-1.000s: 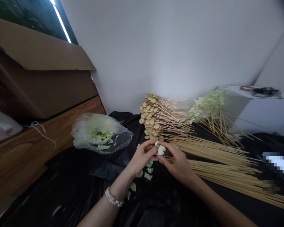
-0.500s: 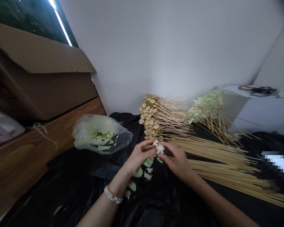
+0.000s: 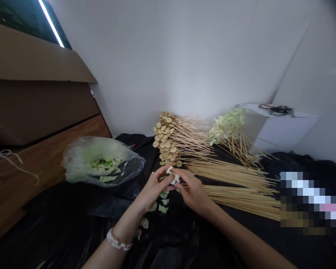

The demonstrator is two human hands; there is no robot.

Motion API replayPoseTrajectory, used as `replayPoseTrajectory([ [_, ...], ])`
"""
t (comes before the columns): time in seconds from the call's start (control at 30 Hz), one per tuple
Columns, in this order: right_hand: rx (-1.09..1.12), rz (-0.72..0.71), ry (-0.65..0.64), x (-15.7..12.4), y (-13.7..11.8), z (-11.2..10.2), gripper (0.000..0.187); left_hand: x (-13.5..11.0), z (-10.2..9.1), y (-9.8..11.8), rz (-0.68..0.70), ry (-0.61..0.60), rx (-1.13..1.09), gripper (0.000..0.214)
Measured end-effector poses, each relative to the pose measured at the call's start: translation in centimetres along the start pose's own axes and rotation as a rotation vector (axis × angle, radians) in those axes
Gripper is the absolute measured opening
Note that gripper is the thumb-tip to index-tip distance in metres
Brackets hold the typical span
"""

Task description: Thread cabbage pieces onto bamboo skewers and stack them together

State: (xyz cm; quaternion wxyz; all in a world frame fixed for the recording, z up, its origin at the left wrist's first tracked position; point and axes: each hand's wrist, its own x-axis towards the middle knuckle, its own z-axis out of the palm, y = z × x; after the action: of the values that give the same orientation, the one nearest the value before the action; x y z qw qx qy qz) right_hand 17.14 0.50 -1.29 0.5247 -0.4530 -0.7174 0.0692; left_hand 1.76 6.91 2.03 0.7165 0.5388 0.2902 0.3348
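A small folded leaf piece (image 3: 173, 175) is pinched between the fingers of the left hand (image 3: 152, 186) and the right hand (image 3: 194, 192), both sets closed on it from opposite sides, just above the black-covered worktop (image 3: 72, 224). Loose cut leaf scraps (image 3: 164, 207) are scattered directly beneath the fingers. Bare bamboo skewers (image 3: 240, 186) are spread to the right of the fingers. Skewers threaded with round tan slices (image 3: 165, 136) are stacked just beyond them, and leaf-loaded skewers (image 3: 226, 125) farther beyond to the right. A clear plastic bag (image 3: 100, 160) of green leaves is seen to the left.
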Motion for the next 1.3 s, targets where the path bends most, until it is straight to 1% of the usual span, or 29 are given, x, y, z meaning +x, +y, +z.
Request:
replayPoseTrajectory([
  [0.2,0.029,0.001,0.012,0.0,0.1,0.0,0.045,0.3,-0.3,0.0,-0.034,0.005,-0.057,0.052],
  [0.33,0.041,0.032,0.028,0.2,-0.1,-0.2,0.041,0.6,-0.6,-0.3,-0.035,0.007,-0.086,0.048],
  [0.47,0.047,0.065,0.042,0.4,-0.2,-0.3,0.038,0.8,-0.6,-0.5,-0.028,0.011,-0.066,0.043],
  [0.67,0.03,0.083,0.044,0.4,-0.4,-0.2,0.035,0.8,-0.7,-0.4,-0.033,0.0,-0.038,0.044],
  [0.73,0.056,0.121,0.053,0.4,-0.3,-0.3,0.035,0.7,-0.8,-0.2,-0.027,-0.016,-0.016,0.042],
  [0.83,0.089,0.223,0.098,0.5,-0.1,-0.5,0.033,0.6,-0.7,0.1,-0.052,-0.031,0.018,0.043],
  [0.9,0.096,0.284,0.128,0.6,0.0,-0.7,0.033,0.6,-0.6,0.4,-0.058,0.002,0.012,0.044],
  [0.97,0.079,0.314,0.136,0.5,0.2,-0.7,0.035,0.6,-0.6,0.7,-0.022,0.065,-0.023,0.045],
  [1.03,0.029,0.301,0.09,0.4,0.2,-0.5,0.036,0.6,-0.6,0.9,0.025,0.121,-0.064,0.047],
  [1.13,-0.04,0.255,-0.114,0.0,0.1,-0.1,0.035,0.6,-0.7,1.1,0.044,0.147,-0.092,0.052],
  [1.17,-0.053,0.25,-0.169,-0.1,0.1,0.1,0.034,0.6,-0.7,1.1,0.041,0.144,-0.094,0.053],
  [1.2,-0.059,0.252,-0.194,-0.2,0.2,0.2,0.036,0.6,-0.7,1.0,0.039,0.139,-0.093,0.055],
  [1.23,-0.059,0.261,-0.187,-0.3,0.2,0.3,0.04,0.6,-0.6,0.9,0.042,0.136,-0.088,0.055],
  [1.3,-0.047,0.288,-0.096,-0.3,0.2,0.4,0.053,0.6,-0.5,0.7,0.059,0.14,-0.052,0.055],
])
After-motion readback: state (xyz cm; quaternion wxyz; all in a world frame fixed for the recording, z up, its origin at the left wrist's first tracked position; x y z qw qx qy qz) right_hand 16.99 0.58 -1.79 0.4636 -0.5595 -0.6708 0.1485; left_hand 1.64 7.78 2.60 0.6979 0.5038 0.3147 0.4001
